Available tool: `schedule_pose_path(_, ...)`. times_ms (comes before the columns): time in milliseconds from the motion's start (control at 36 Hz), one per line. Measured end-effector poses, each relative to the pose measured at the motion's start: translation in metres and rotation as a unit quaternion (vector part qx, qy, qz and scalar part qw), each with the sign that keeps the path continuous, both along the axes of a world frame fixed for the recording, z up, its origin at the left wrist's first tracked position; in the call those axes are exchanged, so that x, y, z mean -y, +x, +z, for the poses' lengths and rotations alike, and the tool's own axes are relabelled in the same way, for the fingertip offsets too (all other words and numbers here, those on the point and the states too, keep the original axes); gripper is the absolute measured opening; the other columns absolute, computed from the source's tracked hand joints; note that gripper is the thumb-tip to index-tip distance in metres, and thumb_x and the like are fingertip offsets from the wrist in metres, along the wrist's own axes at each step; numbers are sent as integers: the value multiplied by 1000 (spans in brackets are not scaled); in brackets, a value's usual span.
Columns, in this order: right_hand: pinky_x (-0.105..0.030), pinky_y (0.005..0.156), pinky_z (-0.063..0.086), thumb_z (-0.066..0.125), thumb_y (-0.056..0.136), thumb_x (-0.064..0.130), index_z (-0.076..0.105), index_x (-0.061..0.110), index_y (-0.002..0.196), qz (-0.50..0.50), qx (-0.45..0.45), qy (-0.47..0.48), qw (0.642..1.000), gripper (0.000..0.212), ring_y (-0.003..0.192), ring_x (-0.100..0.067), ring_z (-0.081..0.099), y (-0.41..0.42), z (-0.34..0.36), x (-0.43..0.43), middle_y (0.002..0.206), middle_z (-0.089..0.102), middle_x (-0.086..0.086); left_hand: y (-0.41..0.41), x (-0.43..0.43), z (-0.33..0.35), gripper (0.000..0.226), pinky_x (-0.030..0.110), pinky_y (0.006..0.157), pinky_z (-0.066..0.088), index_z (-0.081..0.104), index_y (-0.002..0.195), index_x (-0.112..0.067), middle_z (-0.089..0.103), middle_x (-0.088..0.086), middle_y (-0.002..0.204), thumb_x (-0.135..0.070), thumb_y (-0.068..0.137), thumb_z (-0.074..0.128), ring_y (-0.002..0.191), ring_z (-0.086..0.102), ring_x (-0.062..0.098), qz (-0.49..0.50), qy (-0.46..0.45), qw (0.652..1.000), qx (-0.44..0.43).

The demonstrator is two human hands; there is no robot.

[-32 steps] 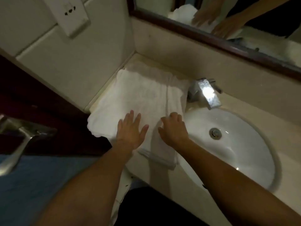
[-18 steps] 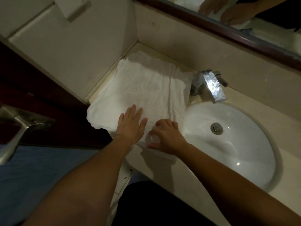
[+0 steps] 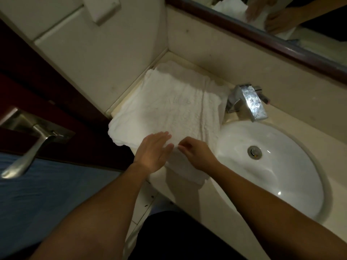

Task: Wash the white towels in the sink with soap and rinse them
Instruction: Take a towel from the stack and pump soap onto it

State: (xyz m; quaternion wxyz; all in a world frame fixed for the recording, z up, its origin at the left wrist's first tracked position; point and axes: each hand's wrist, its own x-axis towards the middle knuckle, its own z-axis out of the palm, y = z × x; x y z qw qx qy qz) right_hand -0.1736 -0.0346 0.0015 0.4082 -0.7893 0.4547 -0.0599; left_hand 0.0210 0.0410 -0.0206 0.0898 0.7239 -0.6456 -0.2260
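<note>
The white towels (image 3: 169, 111) lie spread flat on the beige bench (image 3: 304, 113) in the middle of the frame, filling the corner between the left wall and the back wall; their near edge hangs slightly over the bench front, their right edge reaches the rim of the sink (image 3: 293, 166). The terry cloth is nubbly and creased. The sink is a smooth, white oval bowl, lower right, with a metal drain (image 3: 254, 152) and a boxy chrome tap (image 3: 251, 102) behind it. The left hand (image 3: 154, 151) lies flat, fingers straight, on the towels' near edge. Just beside it, the right hand (image 3: 195, 152) pinches a fold of towel with curled fingers.
</note>
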Motion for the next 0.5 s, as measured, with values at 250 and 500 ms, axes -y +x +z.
schedule_pose_path(250,-16,77,43,50,111,25,59,23,109,-83,59,18,995,9,87,-1,56,5,38,37,96,58,13,-22,42,31,55,49,73,53,63,93,-6,65,15,86,-46,107,27,75,60,37,58,-134,989,-7)
schedule_pose_path(500,-35,90,54,71,98,47,61,19,131,-57,21,-38,997,44,102,-18,62,-9,80,63,116,64,3,-23,131,116,75,39,47,47,59,76,-7,62,12,65,-62,111,22,52,58,36,-59,-267,960,-63)
